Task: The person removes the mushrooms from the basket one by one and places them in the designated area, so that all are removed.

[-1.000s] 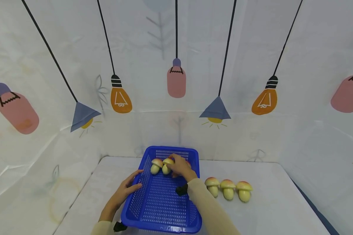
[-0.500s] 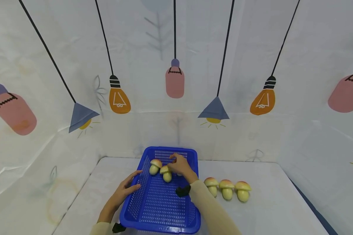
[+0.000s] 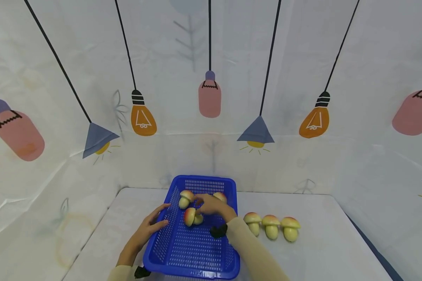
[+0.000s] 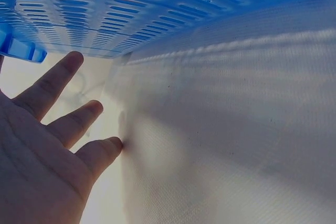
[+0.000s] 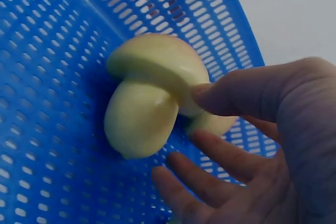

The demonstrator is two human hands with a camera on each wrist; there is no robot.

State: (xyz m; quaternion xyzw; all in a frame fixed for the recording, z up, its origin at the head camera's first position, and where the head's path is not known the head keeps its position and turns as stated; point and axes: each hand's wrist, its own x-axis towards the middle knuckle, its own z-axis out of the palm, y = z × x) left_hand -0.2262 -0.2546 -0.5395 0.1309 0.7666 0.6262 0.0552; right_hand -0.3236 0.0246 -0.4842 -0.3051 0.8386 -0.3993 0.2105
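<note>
Inside a blue plastic basket (image 3: pixel 191 249) lie three toy mushrooms with yellow-and-red caps and pale stems. One mushroom (image 3: pixel 185 199) is at the far left, another mushroom (image 3: pixel 219 196) at the far right. A third mushroom (image 3: pixel 192 217) lies tipped on its side, nearer the basket's middle. My right hand (image 3: pixel 212 205) is over it; in the right wrist view its thumb tip appears at the cap of a mushroom (image 5: pixel 142 114), fingers loosely spread with another mushroom partly hidden behind. My left hand (image 3: pixel 145 229) rests at the basket's left side, fingers extended under the rim in the left wrist view.
Three more toy mushrooms (image 3: pixel 271 226) stand in a row on the white table (image 3: pixel 323 253), right of the basket. A white cloth backdrop (image 3: pixel 183 156) with printed lamps closes off the back and sides. Dark bands circle both wrists.
The middle mushroom has come from the back row toward the basket's centre and tipped over. My right hand has shifted left and nearer, uncovering the far-right mushroom. My left hand stays put.
</note>
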